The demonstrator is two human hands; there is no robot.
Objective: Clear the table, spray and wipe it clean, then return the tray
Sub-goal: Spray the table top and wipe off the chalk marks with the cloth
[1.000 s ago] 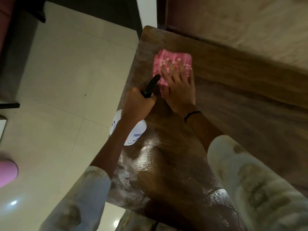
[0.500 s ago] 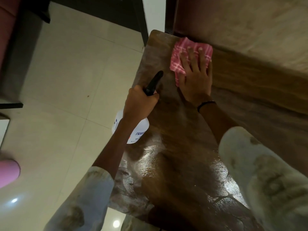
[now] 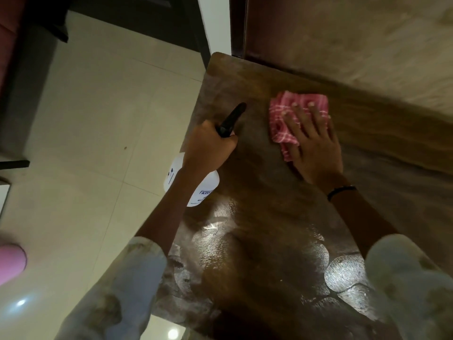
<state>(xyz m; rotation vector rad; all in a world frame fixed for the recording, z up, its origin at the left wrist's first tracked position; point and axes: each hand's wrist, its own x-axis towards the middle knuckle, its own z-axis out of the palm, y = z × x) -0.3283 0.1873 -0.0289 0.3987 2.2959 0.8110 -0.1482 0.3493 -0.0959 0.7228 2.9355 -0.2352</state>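
My right hand (image 3: 316,148) is flat on the cloth (image 3: 294,111), fingers (image 3: 300,119) spread wide and straight, pressing it down on the desk (image 3: 257,192). The cloth is pink checked and bunched up, sitting close to the far edge, where the desk meets the wall (image 3: 355,45). It's well in from the desk's far left corner, so there's bare wood between it and that corner.

My left hand (image 3: 208,148) is wrapped round the neck of the bottle (image 3: 203,190), fingers curled tight on it. The black nozzle (image 3: 232,116) sticks out forward over the desk, pointing toward that far left corner. The white body hangs right at the left edge, partly over the floor (image 3: 98,119), hard to say if it touches the desk.

The near half of the desk looks wet and shiny with streaks. Lots of open wood to the right of the cloth along the wall. Floor on the left is pale tile, with something pink (image 3: 9,263) at the frame's edge. No tray in sight.
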